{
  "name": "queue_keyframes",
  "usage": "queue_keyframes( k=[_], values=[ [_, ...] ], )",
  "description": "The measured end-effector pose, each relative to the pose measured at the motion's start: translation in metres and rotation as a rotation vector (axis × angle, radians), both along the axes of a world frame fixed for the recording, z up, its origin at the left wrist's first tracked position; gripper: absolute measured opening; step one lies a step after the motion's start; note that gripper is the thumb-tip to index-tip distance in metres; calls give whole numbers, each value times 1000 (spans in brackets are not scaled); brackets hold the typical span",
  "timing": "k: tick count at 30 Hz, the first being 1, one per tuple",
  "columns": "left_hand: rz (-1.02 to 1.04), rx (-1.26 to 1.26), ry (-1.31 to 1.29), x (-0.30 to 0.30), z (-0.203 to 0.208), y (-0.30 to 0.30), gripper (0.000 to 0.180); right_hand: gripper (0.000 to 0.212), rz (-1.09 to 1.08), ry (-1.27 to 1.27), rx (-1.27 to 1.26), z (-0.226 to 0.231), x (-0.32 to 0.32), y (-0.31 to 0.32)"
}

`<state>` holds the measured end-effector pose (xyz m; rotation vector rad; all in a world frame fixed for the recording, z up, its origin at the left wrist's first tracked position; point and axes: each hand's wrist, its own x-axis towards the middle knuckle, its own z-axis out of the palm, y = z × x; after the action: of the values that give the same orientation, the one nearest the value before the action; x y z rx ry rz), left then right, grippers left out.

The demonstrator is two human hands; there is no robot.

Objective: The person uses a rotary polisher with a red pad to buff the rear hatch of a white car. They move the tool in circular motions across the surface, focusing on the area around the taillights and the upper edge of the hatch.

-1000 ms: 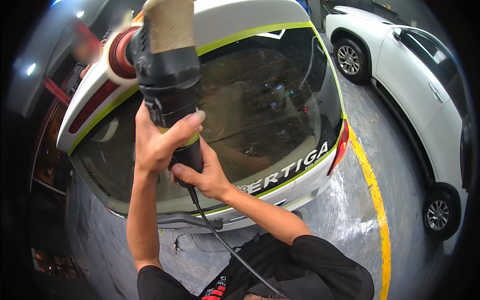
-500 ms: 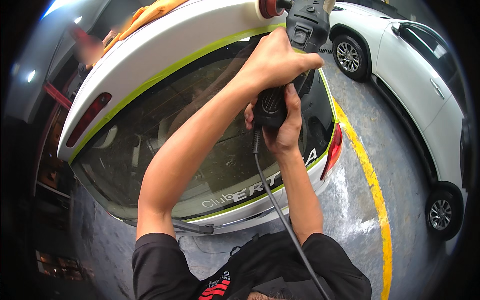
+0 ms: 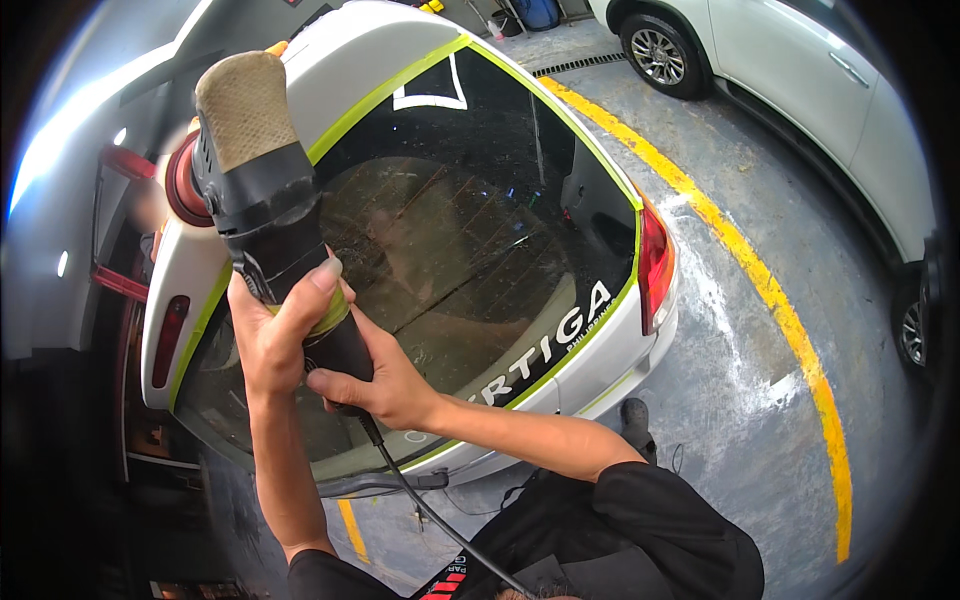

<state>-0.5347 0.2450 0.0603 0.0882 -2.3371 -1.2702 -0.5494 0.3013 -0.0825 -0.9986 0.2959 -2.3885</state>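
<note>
Both my hands hold a black electric polisher [image 3: 262, 205] over the raised rear hatch of a white car [image 3: 370, 70]. Its head is wrapped in tan cloth and its red pad [image 3: 183, 180] rests against the hatch's white upper left edge. My left hand [image 3: 268, 335] wraps the polisher's body by a yellow-green band. Just below, my right hand [image 3: 385, 385] grips the rear handle. A black cord [image 3: 440, 525] runs from the handle down toward me. The dark rear window [image 3: 470, 250] has yellow-green tape along its border.
A white SUV [image 3: 830, 110] is parked at the right. A yellow line [image 3: 760, 290] crosses the wet grey concrete floor between the two cars. A drain grate [image 3: 585, 62] and a blue container [image 3: 540, 12] lie at the top. My shoe [image 3: 635, 415] shows below the bumper.
The polisher and both hands have swung from the upper right of the hatch to its upper left edge. My left hand now grips the body instead of reaching across on top.
</note>
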Motion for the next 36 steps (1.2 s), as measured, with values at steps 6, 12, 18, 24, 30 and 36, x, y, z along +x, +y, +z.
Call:
queue_keyframes(
  k=[6,12,18,24,30,36],
  values=[
    [23,-194,-148,-65,12,40,51,43,-50,-166,-69,3,-42,23],
    [-124,-383,-155,-156,3,68,50,47,-84,-286,-177,-5,-104,37],
    [-123,-504,-297,-205,-7,75,51,67,-90,-299,-112,-12,-139,50],
    [-137,-469,-224,-215,-17,66,46,69,-120,-289,-75,-8,-139,52],
    [-116,-492,-342,-185,7,69,56,71,-138,-247,-61,-6,-122,38],
    [-134,-526,-206,-140,12,36,67,79,-147,-147,-9,5,-79,14]
  ],
)
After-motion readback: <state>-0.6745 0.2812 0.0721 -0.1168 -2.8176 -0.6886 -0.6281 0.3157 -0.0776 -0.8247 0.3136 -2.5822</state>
